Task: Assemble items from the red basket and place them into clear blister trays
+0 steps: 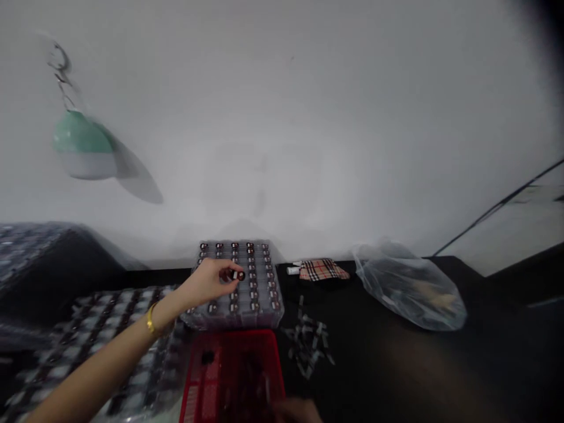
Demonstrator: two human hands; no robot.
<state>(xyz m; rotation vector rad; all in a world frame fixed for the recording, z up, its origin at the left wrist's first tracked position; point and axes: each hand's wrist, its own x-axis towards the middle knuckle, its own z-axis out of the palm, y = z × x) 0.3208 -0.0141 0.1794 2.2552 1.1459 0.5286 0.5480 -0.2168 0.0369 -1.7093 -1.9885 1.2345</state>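
Well, nearest to you, your right hand [297,412] sits at the bottom edge of the view, blurred and cut off just beside the red plastic basket [231,376], so you can't tell whether its fingers are apart or together. The basket's contents are dark and hard to make out. Your left arm reaches in from the lower left, a gold bangle [152,318] on its wrist, and your left hand [206,282] hangs over the clear plastic tray [268,282]. Its fingers [227,273] are pinched together on a small black piece [237,275], which is held above the tray. The piece's long axis looks roughly level, running left to right, though it's too small and partly covered for you to tell which end leads. Your hand hides part of the tray's rows of small dark items. To the left lie more filled trays [110,346], with a plastic-wrapped stack [26,252] beyond. On the black table [396,352], right of the tray, is a loose heap of dark-grey pieces [308,339]. Farther back are a white tube [293,271], a plaid cloth [324,270] and a clear plastic bag [409,288]. A green-and-white lamp [83,147] hangs blurred against the white wall [286,117].
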